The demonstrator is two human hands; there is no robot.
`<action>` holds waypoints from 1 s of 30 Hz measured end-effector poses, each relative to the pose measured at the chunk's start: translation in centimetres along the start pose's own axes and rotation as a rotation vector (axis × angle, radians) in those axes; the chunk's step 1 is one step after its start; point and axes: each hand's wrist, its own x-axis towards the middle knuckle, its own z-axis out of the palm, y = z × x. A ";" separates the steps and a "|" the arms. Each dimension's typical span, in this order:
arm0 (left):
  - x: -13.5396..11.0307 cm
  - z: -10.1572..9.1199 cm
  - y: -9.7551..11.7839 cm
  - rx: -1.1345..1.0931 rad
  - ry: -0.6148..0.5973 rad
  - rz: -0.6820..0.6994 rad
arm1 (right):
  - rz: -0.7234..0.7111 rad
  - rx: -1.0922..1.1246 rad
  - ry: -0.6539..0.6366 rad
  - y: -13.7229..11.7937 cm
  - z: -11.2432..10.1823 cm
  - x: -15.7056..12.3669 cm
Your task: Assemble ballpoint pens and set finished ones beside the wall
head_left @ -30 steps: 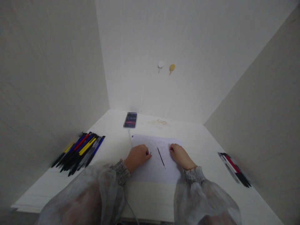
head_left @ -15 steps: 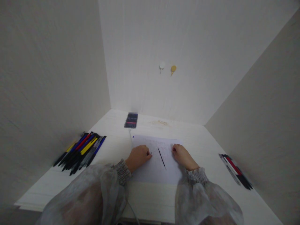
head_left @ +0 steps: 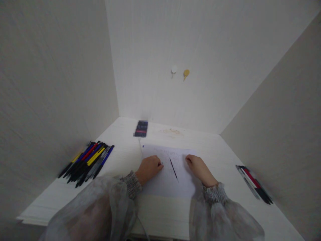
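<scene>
A sheet of paper (head_left: 165,187) with faint marks lies in front of me. On it a thin, dark pen refill (head_left: 173,169) rests at a slant between my hands, touched by neither. My left hand (head_left: 149,168) is closed over the left part of the sheet, thumb and fingers together; a tiny pale bit shows at the fingertips, too small to name. At the sheet's right edge my right hand (head_left: 199,168) is closed with its fingers curled in. Whatever it may hold is hidden.
Many-coloured pens (head_left: 87,164) lie heaped on the left of the white table (head_left: 160,214). Fewer pens (head_left: 254,184) lie along the right wall. A blurred dark phone-like object (head_left: 141,129) is at the back. Two hooks, white (head_left: 174,69) and yellow (head_left: 186,73), hang on the wall.
My right hand has shifted slightly to the right, its forearm turning outward. The left hand stays closed in nearly the same place, and the refill has not moved on the paper.
</scene>
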 end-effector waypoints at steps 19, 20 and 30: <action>0.2 -3.7 -1.4 0.015 0.215 -0.303 | 0.102 -0.068 -0.075 2.1 -0.5 -0.6; 0.2 -4.0 -1.6 0.007 0.232 -0.321 | 0.132 -0.041 -0.003 2.3 -0.9 -0.7; -0.4 -6.3 -4.8 -0.098 0.506 -0.385 | 0.322 0.394 0.846 4.1 -4.3 -2.4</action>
